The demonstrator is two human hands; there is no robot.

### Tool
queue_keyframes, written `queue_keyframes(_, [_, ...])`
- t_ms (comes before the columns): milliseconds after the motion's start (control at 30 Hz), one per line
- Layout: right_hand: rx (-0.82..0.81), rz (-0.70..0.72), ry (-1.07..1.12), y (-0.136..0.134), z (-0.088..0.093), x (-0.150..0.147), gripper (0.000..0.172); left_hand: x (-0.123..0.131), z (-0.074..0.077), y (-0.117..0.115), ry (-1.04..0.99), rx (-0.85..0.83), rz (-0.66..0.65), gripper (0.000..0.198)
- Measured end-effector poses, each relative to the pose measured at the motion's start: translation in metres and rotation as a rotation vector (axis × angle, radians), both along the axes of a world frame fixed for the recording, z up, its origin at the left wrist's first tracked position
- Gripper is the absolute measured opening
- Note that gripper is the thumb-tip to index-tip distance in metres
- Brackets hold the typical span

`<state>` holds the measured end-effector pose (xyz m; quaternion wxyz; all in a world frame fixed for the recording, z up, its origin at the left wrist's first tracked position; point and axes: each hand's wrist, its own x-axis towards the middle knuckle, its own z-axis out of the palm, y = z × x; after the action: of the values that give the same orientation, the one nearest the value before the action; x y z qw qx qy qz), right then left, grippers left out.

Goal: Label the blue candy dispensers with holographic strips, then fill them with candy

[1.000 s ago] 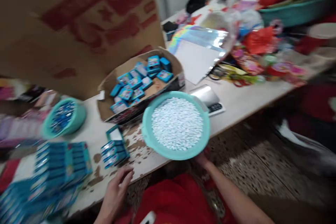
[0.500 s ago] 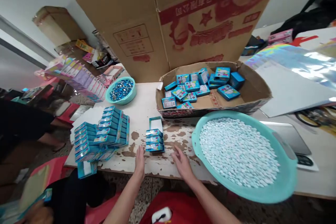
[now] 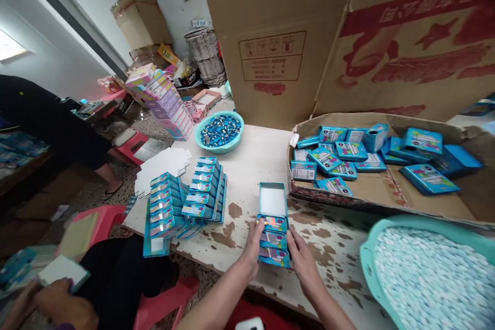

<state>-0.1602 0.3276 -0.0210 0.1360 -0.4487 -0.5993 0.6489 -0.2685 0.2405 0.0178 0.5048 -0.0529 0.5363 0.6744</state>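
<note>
A short row of small blue printed boxes [image 3: 274, 240] lies on the table, lined up with an open blue carton [image 3: 273, 200] whose inside is white. My left hand [image 3: 252, 245] presses along the row's left side, thumb near its top. Against the right side is my right hand [image 3: 300, 253], fingers bent around the edge, so both hands grip the row between them. To the left stand stacks of similar blue boxes [image 3: 201, 191], in stepped rows. How the row and the open carton are joined, I cannot tell.
A turquoise bowl [image 3: 198, 139] holds shiny blue wrapped pieces. At right are a cut-down cardboard box [image 3: 390, 185] with loose blue boxes and a basin [image 3: 369, 258] of pale tablets. A co-worker's hand [image 3: 64, 301] holds a pale-and-blue piece at lower left.
My hands were apart on either side of the row; now they have closed in on its sides. The view has swung left, bringing the left side of the room further in.
</note>
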Motion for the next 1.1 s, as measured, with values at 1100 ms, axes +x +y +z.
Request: queue_keyframes(1100, [1.015, -0.073, -0.673, -0.02, -0.123, -0.069, 0.057, -0.434, 0.064, -0.034, 0.135, -0.226, 0.423, 0.02])
